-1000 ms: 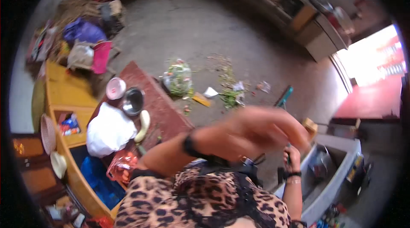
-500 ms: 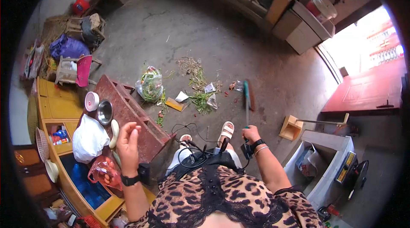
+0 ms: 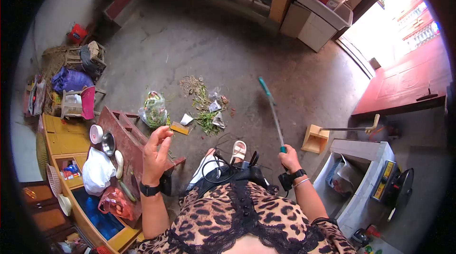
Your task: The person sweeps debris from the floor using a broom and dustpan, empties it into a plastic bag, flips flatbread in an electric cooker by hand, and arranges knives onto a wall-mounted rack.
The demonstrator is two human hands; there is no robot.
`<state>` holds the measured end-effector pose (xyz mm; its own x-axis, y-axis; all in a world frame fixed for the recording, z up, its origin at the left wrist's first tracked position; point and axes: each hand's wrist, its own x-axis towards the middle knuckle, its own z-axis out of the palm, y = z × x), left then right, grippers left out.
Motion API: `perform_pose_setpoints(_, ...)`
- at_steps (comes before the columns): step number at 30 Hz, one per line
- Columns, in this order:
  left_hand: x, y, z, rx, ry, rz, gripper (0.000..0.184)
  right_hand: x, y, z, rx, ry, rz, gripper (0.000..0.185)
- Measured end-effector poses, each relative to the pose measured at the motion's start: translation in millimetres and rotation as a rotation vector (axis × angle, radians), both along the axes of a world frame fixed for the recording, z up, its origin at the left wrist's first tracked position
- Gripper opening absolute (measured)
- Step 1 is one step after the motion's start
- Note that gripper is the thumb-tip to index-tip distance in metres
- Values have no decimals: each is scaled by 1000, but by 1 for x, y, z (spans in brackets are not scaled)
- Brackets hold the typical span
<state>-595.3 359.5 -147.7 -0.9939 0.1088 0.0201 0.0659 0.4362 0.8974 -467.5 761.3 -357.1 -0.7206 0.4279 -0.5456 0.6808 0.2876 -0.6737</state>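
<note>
My right hand (image 3: 290, 160) is closed around the green-gripped end of a broom (image 3: 275, 118). The broom slants forward, with its teal head (image 3: 267, 91) seen almost edge-on; whether the bristles touch the floor is hard to tell. Left of the broom lies a sweepings pile (image 3: 207, 104) of green stalks, dry stems and plastic scraps. Beside that pile stands a clear plastic bag (image 3: 155, 109) full of vegetable waste. My left hand (image 3: 157, 152) is raised with its fingers loosely bent and nothing in them, over the edge of a dark red wooden bench (image 3: 124, 133).
A wooden long-handled dustpan (image 3: 315, 139) stands at right, near a tiled stove block (image 3: 363, 149). On the left, the bench carries a steel bowl (image 3: 109, 143), a white bag (image 3: 98, 164) and a red plastic bag (image 3: 115, 202). A doorway (image 3: 384, 21) lies far right.
My view has shifted. The broom head has moved away from the pile, and the small scraps beside it now lie against the pile. My left hand has bent its fingers more.
</note>
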Motion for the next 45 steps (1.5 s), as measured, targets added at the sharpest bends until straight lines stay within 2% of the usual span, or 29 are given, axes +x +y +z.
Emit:
perform_pose_setpoints(1,1,1,0,-6,2,0,29,0,8,-15,-6,2,0,41)
perform_pose_setpoints(3,4,4,-1,-71,-19,42,27,-4,23,-47,309,47,159,34)
perform_pose_setpoints(4,5,7,-4,-75,-18,46,27,-7,26,-55,305,50,162,34)
perform_pose_setpoints(7,6,12,-10,-80,-42,17,26,-20,24,-64,162,-79,109,25)
perform_pose_setpoints(9,3,16,-17,-82,-55,0,26,-24,12,-55,-143,-194,70,20)
perform_pose_setpoints(10,-1,19,-20,-81,-73,-22,27,-20,8,-67,-153,-139,110,19)
perform_pose_setpoints(12,-8,26,-22,-71,-83,-24,27,-24,-2,-19,-360,-126,11,23)
perform_pose_setpoints(13,-12,28,-23,-84,-71,-35,27,-26,3,7,-356,-122,11,23)
perform_pose_setpoints(15,-20,31,-24,-94,-59,-40,27,-33,16,45,-687,-131,-185,34)
perform_pose_setpoints(18,-31,30,-26,-96,-78,-16,26,-43,33,54,-652,-109,-143,45)
perform_pose_setpoints(22,-46,19,-36,-90,-39,-13,25,-94,32,3,-531,79,-80,39)
perform_pose_setpoints(24,-51,12,-37,-106,-9,18,24,-139,34,-31,-61,179,115,28)
perform_pose_setpoints(25,-53,8,-36,-112,-20,34,24,-164,35,-44,242,166,272,38)
perform_pose_setpoints(26,-55,3,-35,-118,-33,50,24,-186,32,-42,246,186,282,38)
perform_pose_setpoints(28,-58,-9,-35,-128,-49,91,24,-227,22,-41,227,15,264,32)
perform_pose_setpoints(29,-60,-14,-33,-140,-64,118,24,-243,18,-53,318,-5,283,27)
perform_pose_setpoints(34,-79,-39,-43,-125,-118,251,24,-267,0,-85,194,-214,450,25)
perform_pose_setpoints(36,-94,-43,-55,-105,-109,296,24,-254,1,-106,359,41,689,11)
perform_pose_setpoints(38,-111,-42,-61,-86,-91,251,23,-258,-1,-37,-186,-175,492,11)
perform_pose_setpoints(40,-127,-38,-59,-95,-57,285,23,-259,12,-11,-424,-130,258,17)
perform_pose_setpoints(42,-142,-34,-52,-127,-46,240,23,-265,10,17,-372,-48,231,20)
perform_pose_setpoints(43,-146,-33,-51,-123,-44,245,22,-273,7,23,-335,-29,231,16)
perform_pose_setpoints(44,-147,-32,-50,-124,-45,263,22,-287,10,11,-338,-32,249,16)
perform_pose_setpoints(45,-149,-31,-50,-101,-59,279,22,-306,15,-9,-258,78,372,14)
